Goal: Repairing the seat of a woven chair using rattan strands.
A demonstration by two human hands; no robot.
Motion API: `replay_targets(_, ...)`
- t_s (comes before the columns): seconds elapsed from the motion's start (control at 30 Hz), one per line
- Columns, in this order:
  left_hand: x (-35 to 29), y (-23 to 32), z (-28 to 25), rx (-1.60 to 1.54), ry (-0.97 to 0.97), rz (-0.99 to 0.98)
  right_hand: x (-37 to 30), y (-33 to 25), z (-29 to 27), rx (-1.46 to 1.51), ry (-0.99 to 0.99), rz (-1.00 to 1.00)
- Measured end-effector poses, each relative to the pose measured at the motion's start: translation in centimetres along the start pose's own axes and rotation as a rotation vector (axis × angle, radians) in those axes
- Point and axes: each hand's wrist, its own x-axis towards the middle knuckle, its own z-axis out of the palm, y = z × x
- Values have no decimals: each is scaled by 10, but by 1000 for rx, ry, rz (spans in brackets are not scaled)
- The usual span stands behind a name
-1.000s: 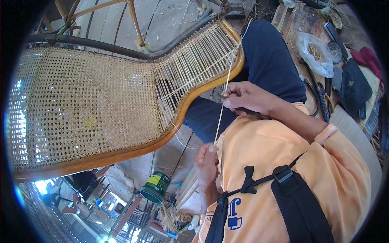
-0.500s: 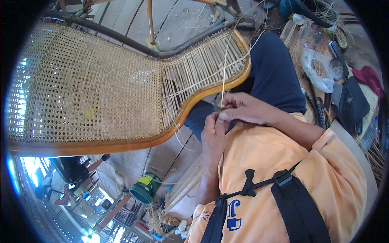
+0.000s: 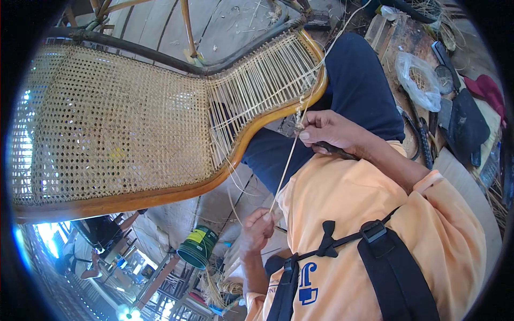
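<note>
My right hand [image 3: 333,132] is closed around a small knife [image 3: 336,150], whose dark handle shows below the fingers; the blade is mostly hidden. A thin pale cane strand [image 3: 287,170] runs taut from the right fingers down to my left hand [image 3: 257,230], which pinches it between thumb and fingers. Beyond the right hand the strand rises past the chair frame to the top. Pale curled shavings [image 3: 299,119] hang at the right fingertips. The rattan chair [image 3: 123,123] has a woven cane panel, with its narrower section [image 3: 262,80] only partly woven.
On the right lie a clear plastic bag [image 3: 418,80], a dark pouch [image 3: 465,134] and a maroon cloth [image 3: 486,92]. A green bucket [image 3: 197,247] stands on the plank floor [image 3: 176,227] at lower left. Another person [image 3: 99,232] is behind the chair's edge.
My left hand has drawn away from the right, down and to the left, along the strand. The right hand has shifted slightly, and curled shavings now show at its fingertips.
</note>
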Motion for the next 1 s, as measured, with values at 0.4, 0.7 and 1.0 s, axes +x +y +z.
replay_targets(0.4,22,-12,-50,1514,423,552,-2,-17,2,-268,131,-170)
replay_targets(0.7,111,41,107,229,12,438,-9,-7,14,-198,43,-107)
replay_targets(1.0,60,21,36,65,-85,107,-9,-5,8,-72,-1,-33)
